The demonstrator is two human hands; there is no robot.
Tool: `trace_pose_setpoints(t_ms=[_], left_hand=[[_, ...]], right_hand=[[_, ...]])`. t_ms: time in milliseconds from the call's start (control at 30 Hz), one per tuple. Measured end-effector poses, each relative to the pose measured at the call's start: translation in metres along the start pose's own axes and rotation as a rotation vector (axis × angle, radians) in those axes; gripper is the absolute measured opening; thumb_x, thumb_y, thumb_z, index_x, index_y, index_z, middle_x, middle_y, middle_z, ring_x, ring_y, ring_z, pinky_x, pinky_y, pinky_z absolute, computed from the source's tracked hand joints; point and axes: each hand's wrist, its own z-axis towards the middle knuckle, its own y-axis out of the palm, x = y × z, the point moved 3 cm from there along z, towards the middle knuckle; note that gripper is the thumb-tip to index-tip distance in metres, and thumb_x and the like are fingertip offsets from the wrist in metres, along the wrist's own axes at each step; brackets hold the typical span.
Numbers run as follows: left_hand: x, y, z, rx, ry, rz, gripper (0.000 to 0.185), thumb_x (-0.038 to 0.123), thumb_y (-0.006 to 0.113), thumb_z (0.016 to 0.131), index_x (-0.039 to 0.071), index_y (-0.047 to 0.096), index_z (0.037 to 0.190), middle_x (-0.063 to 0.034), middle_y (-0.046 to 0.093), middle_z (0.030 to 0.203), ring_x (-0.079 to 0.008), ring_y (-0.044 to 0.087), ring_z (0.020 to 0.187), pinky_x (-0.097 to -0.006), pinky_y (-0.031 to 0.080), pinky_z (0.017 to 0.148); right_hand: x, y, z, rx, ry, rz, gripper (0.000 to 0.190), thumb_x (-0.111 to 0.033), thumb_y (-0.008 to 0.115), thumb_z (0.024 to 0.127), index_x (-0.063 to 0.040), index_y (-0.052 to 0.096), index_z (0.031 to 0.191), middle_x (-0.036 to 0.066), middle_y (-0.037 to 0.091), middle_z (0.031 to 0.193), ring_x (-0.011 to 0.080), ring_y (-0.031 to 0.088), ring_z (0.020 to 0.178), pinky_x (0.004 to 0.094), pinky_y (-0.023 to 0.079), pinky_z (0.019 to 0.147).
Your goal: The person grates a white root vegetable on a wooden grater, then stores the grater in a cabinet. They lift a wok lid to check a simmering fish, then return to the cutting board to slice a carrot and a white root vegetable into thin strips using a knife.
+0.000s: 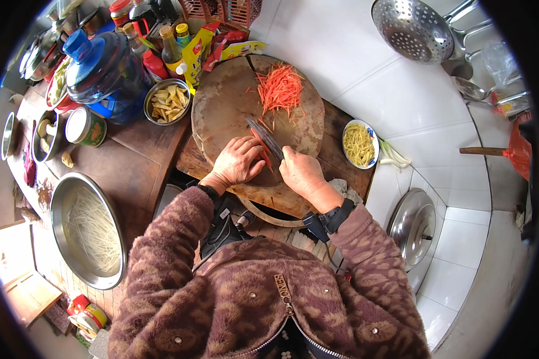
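On a thick round wooden chopping block [224,103], my left hand [238,158] presses down on orange carrot slices [265,155] with its fingers bent. My right hand [302,174] grips a kitchen knife whose dark blade [266,136] stands edge-down against the carrot, right beside my left fingertips. The knife's handle is hidden in my fist. A heap of shredded carrot [280,89] lies toward the back of the block, with a few loose shreds near the blade.
Left of the block stand a bowl of cut yellowish pieces [167,104], a blue water jug [105,76] and a steel basin of pale shreds in water [92,229]. To the right are a bowl of yellowish shreds [359,144], scallion stalks [393,157] and a steel lid [413,229].
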Motion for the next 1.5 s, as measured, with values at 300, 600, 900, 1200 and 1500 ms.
trace_pose_setpoints(t_ms=[300, 600, 900, 1200, 1500], left_hand=[[-0.001, 0.001, 0.002, -0.021, -0.033, -0.011, 0.031, 0.032, 0.064, 0.087, 0.007, 0.066, 0.106, -0.0113, 0.063, 0.122, -0.0305, 0.055, 0.12, -0.0434, 0.043, 0.101], [-0.002, 0.002, 0.001, -0.003, -0.029, -0.04, 0.032, 0.032, 0.063, 0.088, 0.008, 0.065, 0.108, -0.0116, 0.063, 0.122, -0.0311, 0.055, 0.12, -0.0433, 0.043, 0.101], [0.0, 0.0, 0.001, 0.027, 0.013, -0.017, 0.031, 0.032, 0.063, 0.088, 0.008, 0.065, 0.108, -0.0106, 0.064, 0.12, -0.0306, 0.056, 0.118, -0.0429, 0.043, 0.099], [0.002, -0.005, -0.002, 0.022, 0.074, -0.07, 0.029, 0.031, 0.064, 0.087, 0.008, 0.066, 0.105, -0.0101, 0.066, 0.115, -0.0314, 0.058, 0.113, -0.0426, 0.045, 0.097], [-0.001, -0.004, -0.003, 0.002, 0.063, -0.09, 0.027, 0.029, 0.066, 0.086, 0.009, 0.067, 0.103, -0.0089, 0.068, 0.112, -0.0311, 0.06, 0.109, -0.0412, 0.046, 0.093]], right_hand=[[-0.008, -0.001, 0.006, -0.081, 0.037, -0.041, 0.02, -0.016, 0.055, 0.088, 0.001, 0.051, 0.098, 0.021, 0.068, 0.076, 0.039, 0.068, 0.071, 0.0476, 0.056, 0.062], [-0.005, 0.012, 0.014, -0.079, 0.058, 0.003, 0.02, -0.017, 0.053, 0.091, 0.0, 0.049, 0.101, 0.023, 0.066, 0.072, 0.0413, 0.066, 0.069, 0.051, 0.053, 0.062], [0.0, 0.004, 0.011, 0.024, 0.059, 0.029, 0.019, -0.018, 0.054, 0.09, -0.002, 0.05, 0.099, 0.021, 0.067, 0.074, 0.0394, 0.067, 0.069, 0.0487, 0.055, 0.061], [-0.011, 0.005, 0.006, -0.042, 0.036, -0.022, 0.019, -0.017, 0.054, 0.09, -0.001, 0.05, 0.1, 0.021, 0.067, 0.075, 0.0394, 0.067, 0.07, 0.0489, 0.054, 0.062], [-0.011, 0.016, 0.014, -0.062, 0.068, -0.018, 0.019, -0.017, 0.054, 0.089, -0.001, 0.051, 0.098, 0.022, 0.067, 0.073, 0.0394, 0.068, 0.071, 0.0489, 0.055, 0.062]])
